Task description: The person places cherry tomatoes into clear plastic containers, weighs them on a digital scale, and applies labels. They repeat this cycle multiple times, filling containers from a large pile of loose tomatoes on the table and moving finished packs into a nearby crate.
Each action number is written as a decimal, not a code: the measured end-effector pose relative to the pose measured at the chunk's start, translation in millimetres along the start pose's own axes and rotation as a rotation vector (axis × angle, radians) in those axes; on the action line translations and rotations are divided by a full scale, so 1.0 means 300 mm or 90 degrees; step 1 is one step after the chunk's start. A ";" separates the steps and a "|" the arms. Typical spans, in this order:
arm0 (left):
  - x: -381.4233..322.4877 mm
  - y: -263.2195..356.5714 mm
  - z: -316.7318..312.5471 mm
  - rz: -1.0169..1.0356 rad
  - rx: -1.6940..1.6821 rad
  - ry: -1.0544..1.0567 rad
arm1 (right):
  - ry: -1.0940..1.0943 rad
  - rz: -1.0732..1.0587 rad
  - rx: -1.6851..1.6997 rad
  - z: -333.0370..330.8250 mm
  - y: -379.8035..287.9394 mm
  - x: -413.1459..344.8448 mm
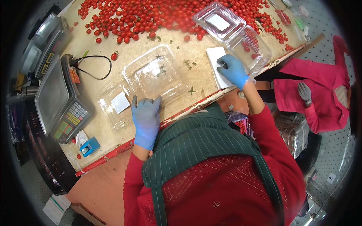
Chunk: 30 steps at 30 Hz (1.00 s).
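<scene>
My left hand [146, 120], in a blue-grey glove, rests at the near side of an open clear plastic clamshell box [158, 72]. Its fingers are apart. Beside them, in the box's left half, lies a white pad [120, 102]. My right hand [233, 70], in a blue glove, touches a stack of white pads [216, 56] near the table's front edge. Its fingers are curled, and whether they pinch a pad is hidden. Just beyond that hand stands a second open clamshell box [219, 22], with another white pad in its far half.
Many cherry tomatoes [133, 22] cover the table's [113, 135] far side. On the left are a digital scale [66, 113], its looped black cable [111, 67], a blue tape dispenser [90, 146] and stacked clear containers [46, 36]. A person in pink [294, 84] is at the right.
</scene>
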<state>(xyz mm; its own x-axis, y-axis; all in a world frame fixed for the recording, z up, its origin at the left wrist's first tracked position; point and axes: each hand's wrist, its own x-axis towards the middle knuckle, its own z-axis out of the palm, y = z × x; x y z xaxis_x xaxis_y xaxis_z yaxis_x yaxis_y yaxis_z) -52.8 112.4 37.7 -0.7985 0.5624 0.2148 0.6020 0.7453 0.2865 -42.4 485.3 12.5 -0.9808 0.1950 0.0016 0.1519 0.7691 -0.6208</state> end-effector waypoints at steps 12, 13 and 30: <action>-0.003 0.003 -0.013 -0.001 -0.004 -0.016 | 0.041 0.011 0.023 0.048 0.067 0.016; -0.001 0.002 -0.013 -0.003 -0.009 -0.021 | 0.039 0.021 0.042 0.048 0.079 0.018; 0.038 0.011 -0.057 -0.054 -0.126 0.067 | -0.122 0.036 0.450 0.039 -0.404 0.064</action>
<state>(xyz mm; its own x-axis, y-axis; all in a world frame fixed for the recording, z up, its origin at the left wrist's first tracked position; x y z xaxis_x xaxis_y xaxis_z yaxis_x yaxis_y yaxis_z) -59.9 115.3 57.2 -0.8481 0.4529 0.2749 0.5291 0.6977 0.4830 -81.2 388.7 78.7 -0.9878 0.0634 -0.1422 0.1511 0.1721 -0.9734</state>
